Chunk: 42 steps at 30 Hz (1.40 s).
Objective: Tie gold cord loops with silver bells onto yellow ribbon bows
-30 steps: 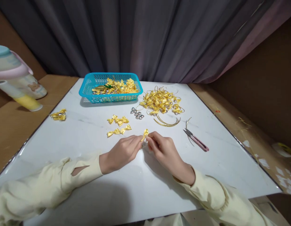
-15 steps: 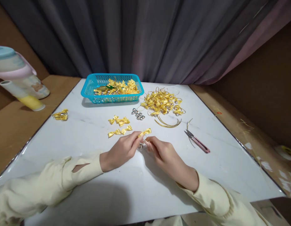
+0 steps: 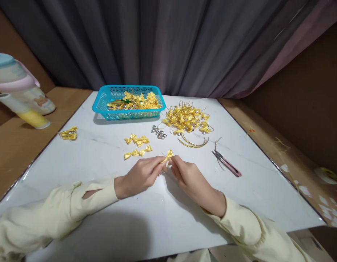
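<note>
Over the middle of the white table, my left hand [image 3: 142, 174] pinches a small yellow ribbon bow [image 3: 169, 155]. My right hand [image 3: 191, 178] is closed too, its thumb and fingertips pressed against the bow's right side. A thin cord end sticks out at the bow's upper left. Something small and silvery shows just under the fingertips, mostly hidden. Several loose yellow bows [image 3: 141, 140] lie beyond my left hand, with a cluster of silver bells [image 3: 159, 132] to their right.
A blue basket [image 3: 103, 105] holds bows and bells. Beside it lies a heap of bows with gold cords [image 3: 186, 118]. Cut gold cords [image 3: 194, 145] and pink-handled snips [image 3: 228, 165] lie at right. More bows [image 3: 68, 133], a ribbon spool [image 3: 32, 118] and a bottle [image 3: 18, 82] are at left.
My right fingertips have moved up and in against the bow, and the bow has turned more upright. The silver bell below the hands has become mostly hidden.
</note>
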Tool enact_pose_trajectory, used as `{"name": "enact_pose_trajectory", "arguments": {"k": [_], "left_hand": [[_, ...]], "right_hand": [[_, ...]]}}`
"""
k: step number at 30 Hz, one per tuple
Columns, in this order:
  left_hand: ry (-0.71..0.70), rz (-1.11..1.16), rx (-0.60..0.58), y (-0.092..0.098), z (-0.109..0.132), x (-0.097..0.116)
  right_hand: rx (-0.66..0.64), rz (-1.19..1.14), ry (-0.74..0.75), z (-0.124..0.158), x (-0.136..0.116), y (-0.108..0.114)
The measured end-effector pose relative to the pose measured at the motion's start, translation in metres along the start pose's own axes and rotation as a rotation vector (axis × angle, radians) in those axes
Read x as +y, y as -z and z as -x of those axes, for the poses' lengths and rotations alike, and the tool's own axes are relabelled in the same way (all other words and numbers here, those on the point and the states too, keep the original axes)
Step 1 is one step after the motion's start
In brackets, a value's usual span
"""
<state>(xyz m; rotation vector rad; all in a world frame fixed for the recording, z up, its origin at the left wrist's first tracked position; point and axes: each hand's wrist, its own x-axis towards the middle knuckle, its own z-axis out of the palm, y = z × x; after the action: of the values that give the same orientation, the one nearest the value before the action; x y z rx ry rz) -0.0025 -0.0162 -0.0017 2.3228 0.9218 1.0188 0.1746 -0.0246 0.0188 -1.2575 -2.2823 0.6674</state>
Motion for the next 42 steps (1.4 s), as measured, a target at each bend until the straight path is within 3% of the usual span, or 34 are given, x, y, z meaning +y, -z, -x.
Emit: {"name": "enact_pose_trajectory", "arguments": {"k": [3, 7, 12, 17, 24, 30, 33, 42], "left_hand": [[-0.113, -0.090, 0.075, 0.004, -0.001, -0.002], [-0.458, -0.290, 0.063, 0.013, -0.006, -0.002], [-0.797, -0.444, 0.012, 0.021, -0.011, 0.001], [-0.927, -0.558, -0.008, 0.023, -0.011, 0.002], [-1.008, -0.603, -0.005, 0.024, -0.011, 0.004], [-0.985, -0.536, -0.030, 0.024, -0.011, 0.006], [-0.880, -0.420, -0.050, 0.019, -0.009, 0.005], [-0.078, 0.207, -0.087, 0.006, -0.001, 0.017]], "right_hand": [[0.022, -0.065, -0.064, -0.005, 0.002, 0.019], [0.045, -0.221, -0.140, -0.009, 0.003, 0.041], [-0.088, -0.316, 0.013, -0.005, 0.002, 0.046], [-0.185, -0.305, 0.207, -0.002, 0.000, 0.047], [-0.204, -0.299, 0.336, -0.002, 0.002, 0.046], [-0.256, -0.221, 0.408, -0.003, -0.001, 0.044], [-0.286, -0.246, 0.360, -0.004, -0.003, 0.042], [-0.282, -0.769, -0.279, -0.007, -0.008, 0.029]]}}
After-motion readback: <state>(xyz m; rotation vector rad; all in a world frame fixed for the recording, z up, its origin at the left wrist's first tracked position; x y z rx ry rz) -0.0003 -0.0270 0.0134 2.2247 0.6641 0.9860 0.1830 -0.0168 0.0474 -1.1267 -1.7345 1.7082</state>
